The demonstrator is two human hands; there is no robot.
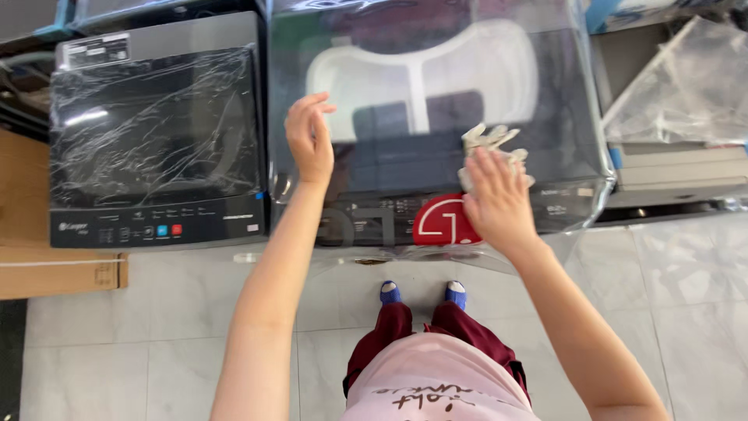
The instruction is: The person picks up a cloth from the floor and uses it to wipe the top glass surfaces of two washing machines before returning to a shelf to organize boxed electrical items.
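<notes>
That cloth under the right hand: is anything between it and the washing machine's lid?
Yes. The cloth, pressed down by the right hand, lies on clear plastic wrap covering the washing machine, so it touches wrap, not lid.

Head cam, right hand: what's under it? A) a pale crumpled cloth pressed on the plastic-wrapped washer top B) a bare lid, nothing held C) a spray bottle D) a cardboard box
A: the right hand lies flat on a pale crumpled cloth against the plastic-wrapped washer top; the left hand rests empty on the same wrap.
</notes>
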